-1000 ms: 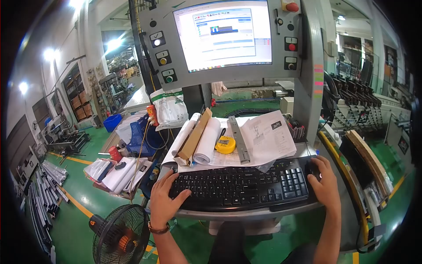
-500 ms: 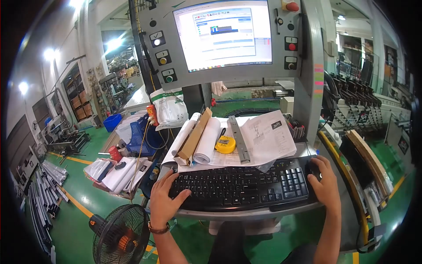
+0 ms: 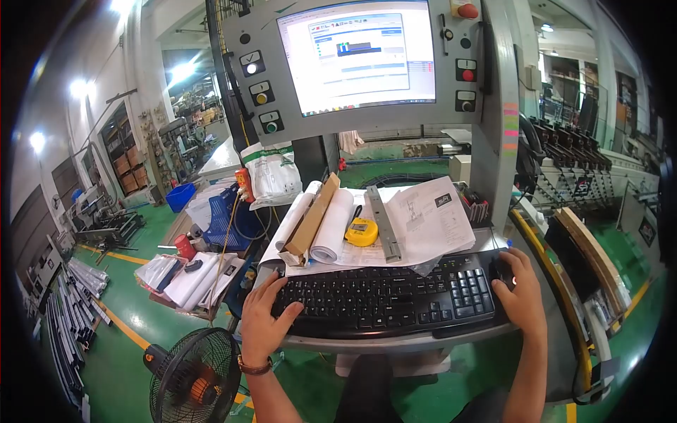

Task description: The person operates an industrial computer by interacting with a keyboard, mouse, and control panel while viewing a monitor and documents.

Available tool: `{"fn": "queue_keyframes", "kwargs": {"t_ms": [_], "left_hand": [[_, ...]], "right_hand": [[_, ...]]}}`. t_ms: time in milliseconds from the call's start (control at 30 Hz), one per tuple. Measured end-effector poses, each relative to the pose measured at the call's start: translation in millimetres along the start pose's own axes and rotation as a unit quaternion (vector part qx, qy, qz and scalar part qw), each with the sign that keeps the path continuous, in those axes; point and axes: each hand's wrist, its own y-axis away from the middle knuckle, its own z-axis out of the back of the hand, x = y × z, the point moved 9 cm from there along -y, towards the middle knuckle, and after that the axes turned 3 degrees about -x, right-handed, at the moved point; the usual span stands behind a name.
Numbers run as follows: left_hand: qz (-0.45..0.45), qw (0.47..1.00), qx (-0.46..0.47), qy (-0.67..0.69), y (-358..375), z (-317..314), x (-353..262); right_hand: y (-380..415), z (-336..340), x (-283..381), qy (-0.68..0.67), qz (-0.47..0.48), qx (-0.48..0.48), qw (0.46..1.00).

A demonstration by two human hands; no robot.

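Note:
My left hand lies over the left end of a black keyboard, thumb spread away from the fingers, holding nothing. At the keyboard's right end, my right hand is wrapped over a dark computer mouse, which my fingers partly hide. Behind the keys lie rolled paper sheets, a long brown cardboard piece, a yellow tape measure and a grey metal bar. A printed drawing sheet spreads to their right. Above, a screen shows an open software window.
The screen's grey control panel carries lit buttons and a red knob. A black fan stands low at left, near a side stand with papers. A yellow-edged machine part runs along the right.
Almost nothing differs. My left thumb and right hand have shifted very slightly; the mouse stays under my right hand.

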Motion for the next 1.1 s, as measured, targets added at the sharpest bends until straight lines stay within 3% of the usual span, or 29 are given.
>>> {"fn": "queue_keyframes", "kwargs": {"t_ms": [1100], "left_hand": [[0.018,1.000,-0.003,-0.004,1.2,-1.2,4.0]], "right_hand": [[2.8,8.3,-2.3,-0.004,-0.014,-0.049,0.999]]}}
